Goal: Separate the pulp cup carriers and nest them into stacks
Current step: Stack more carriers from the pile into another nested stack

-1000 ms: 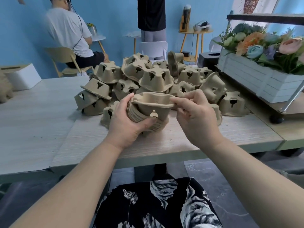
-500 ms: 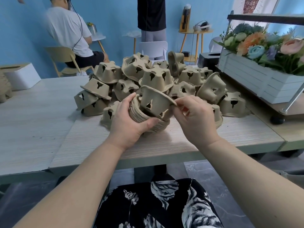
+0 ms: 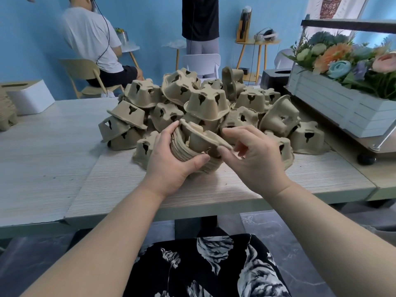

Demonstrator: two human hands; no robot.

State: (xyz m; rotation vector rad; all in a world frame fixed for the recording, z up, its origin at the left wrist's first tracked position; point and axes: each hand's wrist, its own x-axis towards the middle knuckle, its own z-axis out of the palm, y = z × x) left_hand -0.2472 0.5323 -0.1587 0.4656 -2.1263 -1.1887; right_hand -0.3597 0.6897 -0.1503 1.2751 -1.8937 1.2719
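I see my left hand (image 3: 171, 161) cupped around a nested stack of tan moulded-pulp cup carriers (image 3: 188, 154), fingers over its far rim and thumb pressed along the near side, holding it tilted just above the pale wood-grain table (image 3: 235, 183). A single tan pulp cup carrier (image 3: 200, 136) sits partly inside the top of that stack, tipped up toward the right. My right hand (image 3: 255, 155) is beside it, thumb tip at the carrier's lower rim, the other fingers spread and loosely bent above it; I cannot tell whether they actually pinch the rim. Both forearms reach in from below, wrists nearly level. Behind the hands lies a loose heap of upturned tan pulp carriers (image 3: 205, 103). A white slatted planter of artificial flowers (image 3: 334, 103) stands at the right.
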